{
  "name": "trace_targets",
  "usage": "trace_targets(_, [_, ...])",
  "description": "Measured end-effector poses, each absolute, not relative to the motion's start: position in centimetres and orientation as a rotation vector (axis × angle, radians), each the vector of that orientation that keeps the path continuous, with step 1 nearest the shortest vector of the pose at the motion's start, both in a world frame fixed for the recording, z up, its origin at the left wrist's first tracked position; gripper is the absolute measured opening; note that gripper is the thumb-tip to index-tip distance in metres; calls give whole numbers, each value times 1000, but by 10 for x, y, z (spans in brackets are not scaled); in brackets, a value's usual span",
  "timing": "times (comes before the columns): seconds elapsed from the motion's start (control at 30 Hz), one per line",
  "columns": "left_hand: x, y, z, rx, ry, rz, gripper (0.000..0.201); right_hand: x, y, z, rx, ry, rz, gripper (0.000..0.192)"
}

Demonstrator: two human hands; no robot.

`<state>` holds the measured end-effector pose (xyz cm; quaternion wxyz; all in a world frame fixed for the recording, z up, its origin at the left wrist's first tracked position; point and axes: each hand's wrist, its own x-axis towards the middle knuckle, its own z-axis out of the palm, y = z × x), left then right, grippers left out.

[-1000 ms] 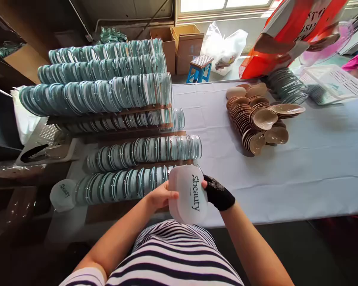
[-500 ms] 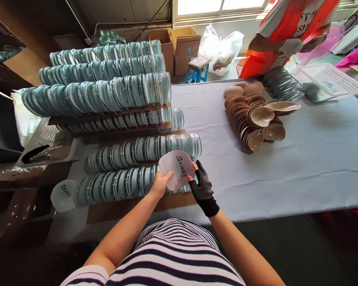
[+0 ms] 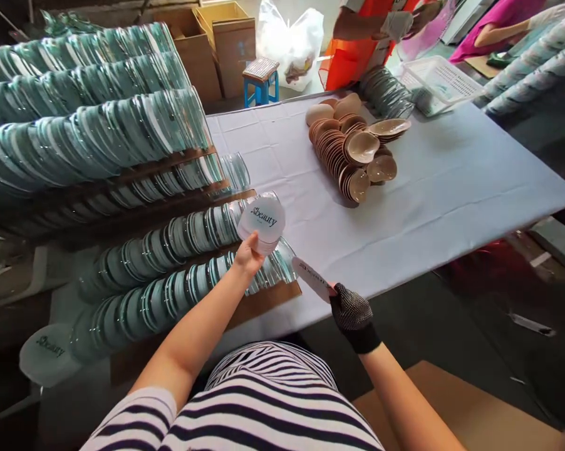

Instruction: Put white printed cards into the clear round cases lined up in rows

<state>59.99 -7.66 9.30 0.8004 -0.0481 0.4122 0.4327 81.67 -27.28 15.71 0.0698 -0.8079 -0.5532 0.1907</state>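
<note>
My bare left hand point(image 3: 249, 255) grips a small stack of rounded white cards point(image 3: 262, 220) printed "beauty", thumb on top. In a black dotted fingerless glove, my right hand point(image 3: 351, 310) pinches a single card point(image 3: 313, 279) with the same print, tilted nearly edge-on and apart from the stack. Rows of round glass discs point(image 3: 165, 297) stand on edge to the left, with pale sheets showing among them. Another printed card point(image 3: 49, 354) leans at the near left end of the closest row.
Brown shallow dishes point(image 3: 339, 150) lie nested on the white-covered table point(image 3: 433, 207). Behind them are a glass stack point(image 3: 386, 93) and a white basket point(image 3: 442, 84). A person in an orange vest point(image 3: 357, 53) stands beyond, and a magenta-clad person point(image 3: 503, 28) is further right. A blue stool point(image 3: 260, 82) stands behind the table.
My right hand has drawn one card off the stack and moved right and down with it. My left hand keeps the other cards. The view has turned to the right.
</note>
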Motion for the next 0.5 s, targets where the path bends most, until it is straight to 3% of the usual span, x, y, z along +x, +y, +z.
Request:
trace_targets(0.2, [655,-72,68,-124,956,805,43,791,-275,144,-2644,-1919,690,36])
trace_targets(0.4, [650,-79,55,-56,933,791,48,780,-223,109,-2753,-1938,924,31])
trace_targets(0.5, [649,-80,55,-62,956,792,49,781,-215,105,-2780,-1948,867,28])
